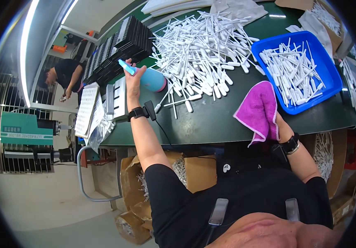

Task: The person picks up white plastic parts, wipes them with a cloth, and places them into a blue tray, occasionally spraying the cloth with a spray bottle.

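Note:
My left hand (132, 84) is wrapped round the neck of a blue spray bottle (152, 79), tilted over the left part of the green table. Its light-blue spray head (126, 67) shows beside my fingers. A magenta cloth (257, 108) hangs from my right hand (284, 129) near the table's front edge; the cloth covers most of those fingers. Beyond the bottle spreads a large heap of white plastic sticks with thicker ends (202, 53). To the right of the heap, a blue tray (336, 78) holds more of the same sticks, just past the cloth.
Stacked black trays (130, 39) stand at the back left, beside a white slotted piece (120, 97) and a white perforated panel (87, 105). Cardboard boxes (200, 171) sit below the table. Another person (65, 74) works at far left, near a green machine (25, 129).

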Demonstrator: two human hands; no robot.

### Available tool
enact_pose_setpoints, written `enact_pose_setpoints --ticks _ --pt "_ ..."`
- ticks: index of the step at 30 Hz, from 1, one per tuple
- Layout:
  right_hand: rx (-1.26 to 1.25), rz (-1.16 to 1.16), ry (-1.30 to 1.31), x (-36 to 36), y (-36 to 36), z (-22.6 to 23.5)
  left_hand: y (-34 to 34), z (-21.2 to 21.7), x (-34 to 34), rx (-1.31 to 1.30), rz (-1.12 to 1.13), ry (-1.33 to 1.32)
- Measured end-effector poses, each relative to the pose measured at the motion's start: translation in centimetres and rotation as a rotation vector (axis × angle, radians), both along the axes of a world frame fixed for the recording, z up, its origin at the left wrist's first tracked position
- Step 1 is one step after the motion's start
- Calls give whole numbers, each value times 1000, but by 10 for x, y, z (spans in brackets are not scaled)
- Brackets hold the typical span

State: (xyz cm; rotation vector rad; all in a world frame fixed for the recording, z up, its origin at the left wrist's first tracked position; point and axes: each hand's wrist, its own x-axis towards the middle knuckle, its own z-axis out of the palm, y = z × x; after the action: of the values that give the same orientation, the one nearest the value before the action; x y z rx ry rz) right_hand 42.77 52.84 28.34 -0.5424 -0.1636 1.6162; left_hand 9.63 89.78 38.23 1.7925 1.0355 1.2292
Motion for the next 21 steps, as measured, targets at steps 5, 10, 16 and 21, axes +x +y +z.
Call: enact_pose_setpoints --ticks 5,10,16,21 --pt "136 124 -43 1 -1 9 -1 0 1 -12 81 -151" --pt "69 41 49 -4 6 29 -82 71 44 162 16 -213" --pt "217 -112 116 -15 24 47 -252 74 98 -513 -630 -181" --pt "457 287 245 -2 21 39 -301 28 142 -858 -815 -64"
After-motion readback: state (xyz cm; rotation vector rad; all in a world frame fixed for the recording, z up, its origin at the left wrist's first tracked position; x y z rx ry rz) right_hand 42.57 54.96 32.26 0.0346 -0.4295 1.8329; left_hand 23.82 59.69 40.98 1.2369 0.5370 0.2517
